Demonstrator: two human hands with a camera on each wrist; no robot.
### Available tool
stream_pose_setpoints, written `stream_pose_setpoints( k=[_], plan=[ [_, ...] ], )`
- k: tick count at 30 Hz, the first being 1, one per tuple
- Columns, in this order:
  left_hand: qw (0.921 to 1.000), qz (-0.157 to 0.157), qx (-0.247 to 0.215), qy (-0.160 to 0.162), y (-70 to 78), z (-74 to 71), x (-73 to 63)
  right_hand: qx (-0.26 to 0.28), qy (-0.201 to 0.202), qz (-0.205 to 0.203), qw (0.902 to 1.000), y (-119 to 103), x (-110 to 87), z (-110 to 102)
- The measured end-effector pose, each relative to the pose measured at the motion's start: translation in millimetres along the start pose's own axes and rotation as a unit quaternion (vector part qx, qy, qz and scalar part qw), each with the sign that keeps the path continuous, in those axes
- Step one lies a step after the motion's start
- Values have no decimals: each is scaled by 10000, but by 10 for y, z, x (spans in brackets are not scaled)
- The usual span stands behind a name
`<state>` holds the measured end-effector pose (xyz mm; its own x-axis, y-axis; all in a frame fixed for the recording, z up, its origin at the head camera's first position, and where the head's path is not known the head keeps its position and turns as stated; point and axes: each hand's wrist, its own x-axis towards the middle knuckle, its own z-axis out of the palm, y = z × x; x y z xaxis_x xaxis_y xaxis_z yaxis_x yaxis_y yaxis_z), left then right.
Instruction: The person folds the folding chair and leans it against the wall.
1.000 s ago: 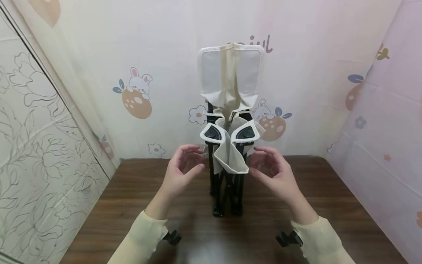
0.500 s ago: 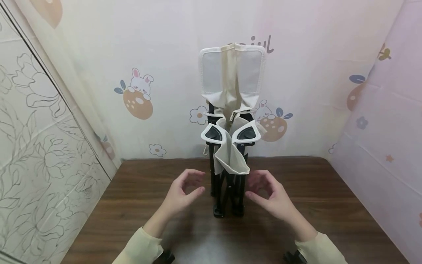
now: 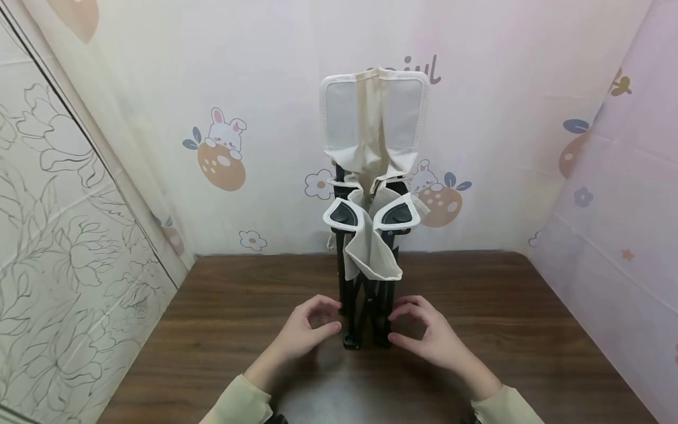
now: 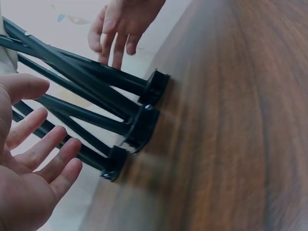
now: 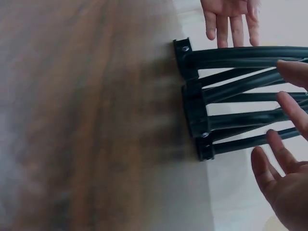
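Note:
A folded camping chair (image 3: 374,118) with cream fabric and black tubular legs (image 4: 96,77) stands upright on the wooden table. My left hand (image 3: 304,333) is beside the legs' lower part on the left, fingers loosely curved and thumb apart. On the opposite side my right hand (image 3: 431,335) has the same relaxed shape close to the legs. Both wrist views show the palms facing the tubes, with neither hand wrapped round one. Whether a fingertip touches a leg I cannot tell. Black plastic feet (image 5: 195,108) rest on the tabletop.
The brown wooden table (image 3: 222,294) ends at a back edge just in front of a printed curtain (image 3: 275,88). A flower-patterned panel (image 3: 63,235) borders the left side, and pinkish cloth (image 3: 609,247) hangs at the right.
Both hands have moved down along the chair, from beside the seat fabric to the lower legs, keeping their curved shape. The chair stays in place.

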<state>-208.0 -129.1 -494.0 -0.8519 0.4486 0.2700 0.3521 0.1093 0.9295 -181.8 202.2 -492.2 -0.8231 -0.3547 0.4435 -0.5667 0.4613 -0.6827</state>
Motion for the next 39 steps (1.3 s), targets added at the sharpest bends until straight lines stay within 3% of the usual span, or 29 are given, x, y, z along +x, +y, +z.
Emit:
stream_pose_setpoints(
  k=[4,15,25,33,39],
  plan=[
    [9999,-23,111,-118,-58,73,-10,75,-362,143,9992,86,-27,37],
    [9989,-102,-58,-453,-266,121,-58,1511,-894,481,9833,276,-55,199],
    [9978,-57,420,-510,-445,112,-75,1160,-994,678,9859,338,-88,237],
    [9920,-76,1108,-598,-471,108,-59,1184,-953,700,9859,390,-92,228],
    [9885,72,1369,-642,-495,134,-44,1178,-903,766,9859,418,-123,218]
  ],
)
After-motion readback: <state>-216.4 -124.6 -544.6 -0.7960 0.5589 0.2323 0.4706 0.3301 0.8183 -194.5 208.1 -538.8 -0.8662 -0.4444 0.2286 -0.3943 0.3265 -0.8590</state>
